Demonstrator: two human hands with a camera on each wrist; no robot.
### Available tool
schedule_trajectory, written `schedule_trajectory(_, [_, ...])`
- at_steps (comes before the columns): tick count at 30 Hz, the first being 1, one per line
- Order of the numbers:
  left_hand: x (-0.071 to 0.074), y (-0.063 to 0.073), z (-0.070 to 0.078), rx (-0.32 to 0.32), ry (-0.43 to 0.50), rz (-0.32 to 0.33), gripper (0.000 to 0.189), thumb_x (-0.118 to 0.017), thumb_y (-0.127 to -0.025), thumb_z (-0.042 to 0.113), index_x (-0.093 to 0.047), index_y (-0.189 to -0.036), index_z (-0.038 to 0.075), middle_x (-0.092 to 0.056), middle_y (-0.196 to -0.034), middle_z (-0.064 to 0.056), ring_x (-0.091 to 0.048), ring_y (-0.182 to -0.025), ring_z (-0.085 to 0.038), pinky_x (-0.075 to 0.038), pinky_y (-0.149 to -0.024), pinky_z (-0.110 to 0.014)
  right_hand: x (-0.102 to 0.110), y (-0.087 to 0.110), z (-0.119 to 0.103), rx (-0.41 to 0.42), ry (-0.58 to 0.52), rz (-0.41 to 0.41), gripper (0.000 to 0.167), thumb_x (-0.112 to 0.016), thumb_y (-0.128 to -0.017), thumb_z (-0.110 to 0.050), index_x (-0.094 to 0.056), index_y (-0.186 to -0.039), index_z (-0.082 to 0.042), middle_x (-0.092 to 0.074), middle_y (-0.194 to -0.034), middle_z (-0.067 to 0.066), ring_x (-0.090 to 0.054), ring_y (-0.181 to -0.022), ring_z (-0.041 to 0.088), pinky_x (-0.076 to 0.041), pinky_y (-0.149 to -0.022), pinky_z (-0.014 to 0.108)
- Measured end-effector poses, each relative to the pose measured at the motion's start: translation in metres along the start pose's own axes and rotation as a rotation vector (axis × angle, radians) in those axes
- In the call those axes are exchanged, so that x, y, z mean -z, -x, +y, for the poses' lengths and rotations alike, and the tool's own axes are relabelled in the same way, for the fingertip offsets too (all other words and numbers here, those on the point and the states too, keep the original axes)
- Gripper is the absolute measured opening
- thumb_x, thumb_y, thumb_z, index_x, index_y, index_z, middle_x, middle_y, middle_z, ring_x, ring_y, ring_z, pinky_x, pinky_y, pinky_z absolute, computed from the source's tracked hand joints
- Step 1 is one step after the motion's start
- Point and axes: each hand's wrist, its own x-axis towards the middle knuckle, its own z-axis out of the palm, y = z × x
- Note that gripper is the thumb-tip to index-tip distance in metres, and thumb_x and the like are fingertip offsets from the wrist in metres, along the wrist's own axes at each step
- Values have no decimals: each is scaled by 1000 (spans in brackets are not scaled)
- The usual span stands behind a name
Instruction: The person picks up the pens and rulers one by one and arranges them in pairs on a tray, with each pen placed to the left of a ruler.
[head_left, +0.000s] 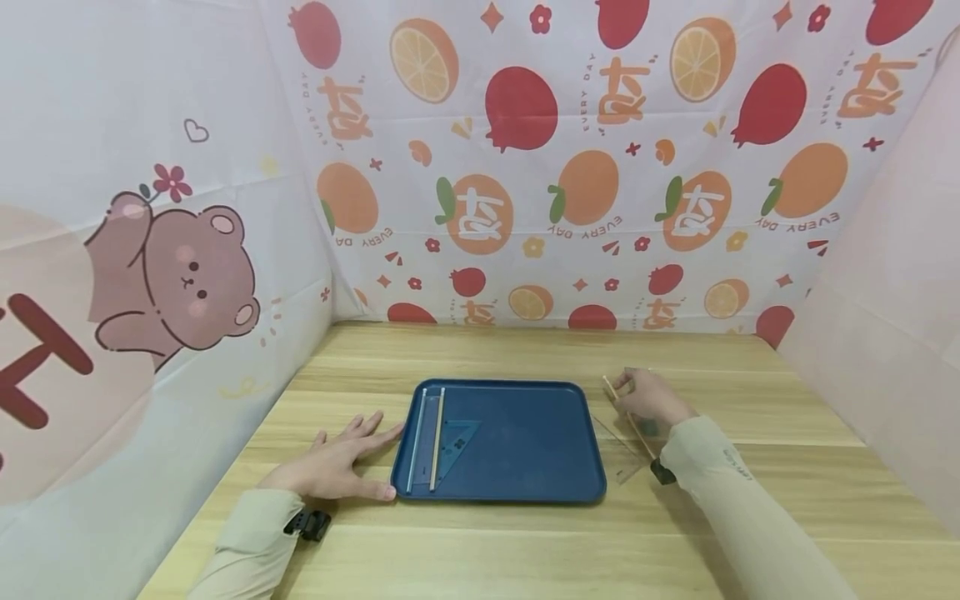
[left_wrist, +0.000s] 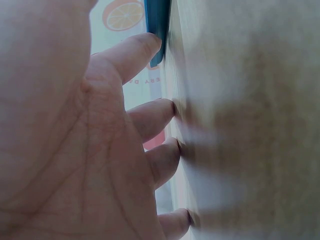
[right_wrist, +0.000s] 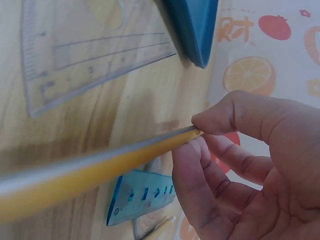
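Pinching a yellow pencil (right_wrist: 110, 161) in right grip (head_left: 652, 398)

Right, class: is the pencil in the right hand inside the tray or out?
Out: the right hand pinches the pencil over the table, beside the tray.

Spread the left hand (head_left: 336, 464) palm-down against the left edge of the tray (head_left: 532, 450); held the right hand (head_left: 649, 398) beyond the tray's right edge, with thumb (right_wrist: 242, 114) and forefinger (right_wrist: 192, 187) curled into a pinch.
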Motion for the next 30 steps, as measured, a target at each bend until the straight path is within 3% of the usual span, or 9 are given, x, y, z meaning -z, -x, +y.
schedule_trajectory(12, [2,0,1,0,3,-11,103,-86,-84,59,-38,-169,27,-15,-178,-28,-5,-162,-61,1,-111,-94,2,3,-10,39,-73,-32,45,-63,-101,-5,-52,-143,8,-59,-70,2,-60,-62,15,-60,-69,35])
schedule_trajectory(25, [1,-1,2,14,7,-14,105,-85,-83,63,-38,-169,26,-14,-178,-27,-4,-163,-59,2,-112,-94,-2,2,-19,32,-73,-2,46,-65,-103,-12,-53,-145,4,-66,-94,12,-70,-76,22,-63,-73,38])
schedule_trajectory(30, [1,-1,1,24,3,-12,106,-85,-82,65,-38,-169,27,-14,-179,-26,-4,-164,-58,3,-112,-93,-4,3,-24,39,-65,2,45,-66,-103,-12,-55,-144,3,-67,-95,12,-69,-78,20,-65,-76,38])
